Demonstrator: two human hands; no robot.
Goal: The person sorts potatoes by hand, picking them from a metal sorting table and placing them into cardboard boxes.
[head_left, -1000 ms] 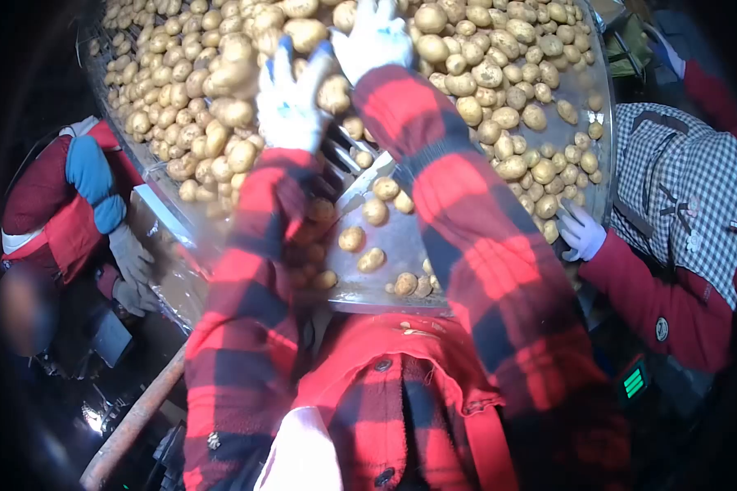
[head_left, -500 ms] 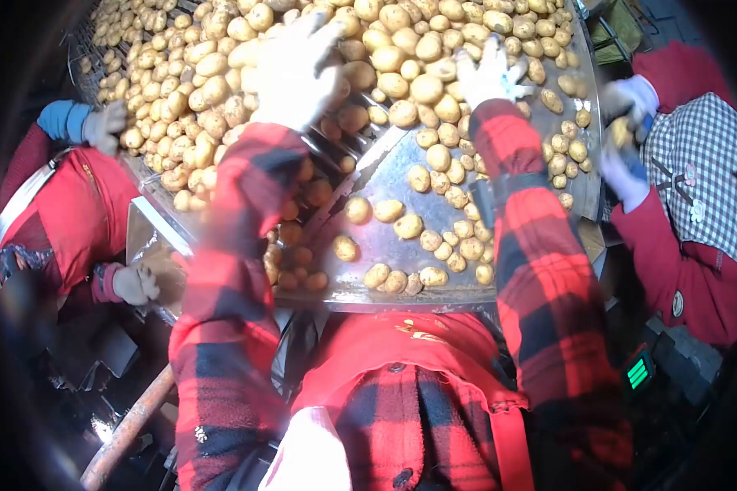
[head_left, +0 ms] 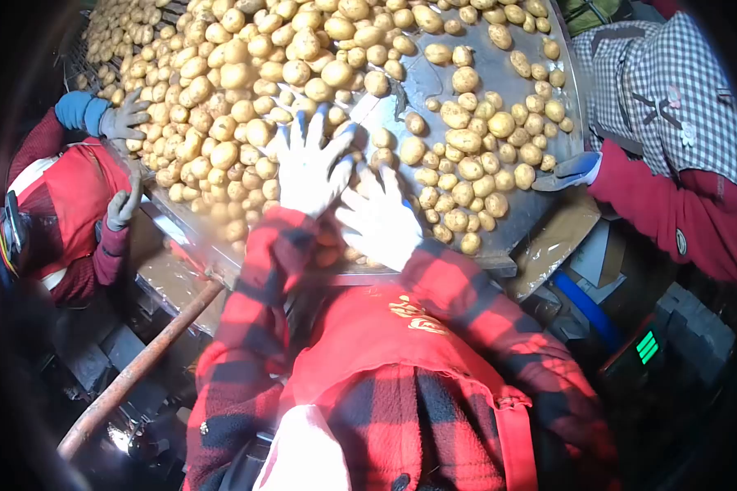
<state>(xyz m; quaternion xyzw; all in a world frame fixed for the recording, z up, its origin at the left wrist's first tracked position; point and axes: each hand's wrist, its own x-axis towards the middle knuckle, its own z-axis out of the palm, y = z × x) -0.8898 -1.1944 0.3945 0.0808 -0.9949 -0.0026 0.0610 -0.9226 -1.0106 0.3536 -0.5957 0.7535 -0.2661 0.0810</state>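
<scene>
My left hand point(head_left: 309, 168), in a white glove, lies over potatoes near the front of the metal sorting table point(head_left: 499, 241). Its fingers are spread and point away from me. Close beside it, my right hand point(head_left: 378, 217) is also gloved and open, angled toward the left, low by the table's front edge. Neither hand grips a potato. A big heap of potatoes point(head_left: 221, 127) fills the left and far side, and a looser group of potatoes point(head_left: 475, 168) lies right of my right hand. Some potatoes under my hands are hidden.
At the left edge, a co-worker's gloved hands point(head_left: 125, 116) are by the heap. Another person's gloved hand point(head_left: 569, 172) reaches to the right edge. A rusty pole point(head_left: 139, 368) slants at lower left, and a cardboard box point(head_left: 549, 245) stands below the table's right side.
My right hand has swung left and toward me, beside my left hand, which has come nearer the front edge. The right co-worker's hand has moved to the table edge.
</scene>
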